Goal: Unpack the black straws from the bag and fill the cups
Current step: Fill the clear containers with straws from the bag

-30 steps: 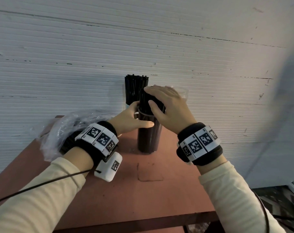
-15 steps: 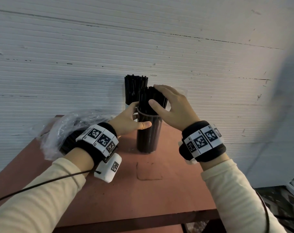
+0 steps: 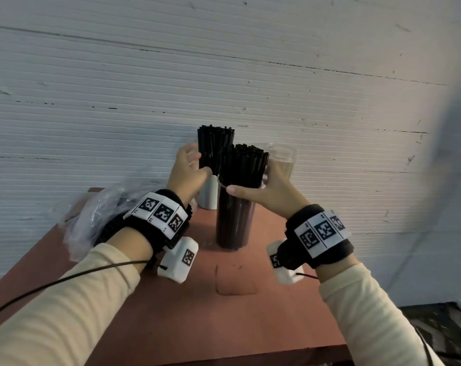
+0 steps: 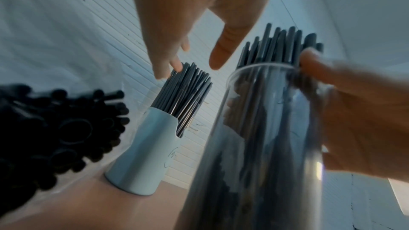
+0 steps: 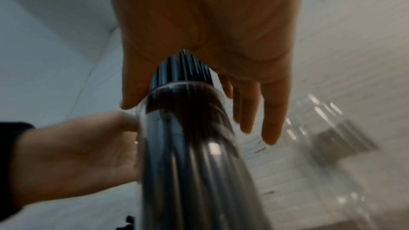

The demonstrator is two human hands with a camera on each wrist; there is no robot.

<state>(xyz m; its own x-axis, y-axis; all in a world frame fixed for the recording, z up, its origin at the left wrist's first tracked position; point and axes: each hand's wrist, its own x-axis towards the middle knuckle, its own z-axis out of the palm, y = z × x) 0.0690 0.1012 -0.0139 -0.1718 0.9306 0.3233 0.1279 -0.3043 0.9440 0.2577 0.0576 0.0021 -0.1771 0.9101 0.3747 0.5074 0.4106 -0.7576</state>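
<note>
A tall clear cup packed with black straws stands mid-table. My right hand is at its rim: the thumb lies across the front, and the straight fingers reach past the far side. My left hand hovers open to the cup's left. Its fingertips are at the tops of the straws in the white cup behind. A clear plastic bag at the left holds more black straws.
An empty clear cup stands against the white ribbed wall, behind and right of the full one. The reddish table has bare surface in front of the cups; its front edge runs along the bottom, with dark floor at the lower right.
My right hand came off the straw tops and dropped to the cup's rim. My left hand let go of the clear cup and rose toward the white cup's straws.
</note>
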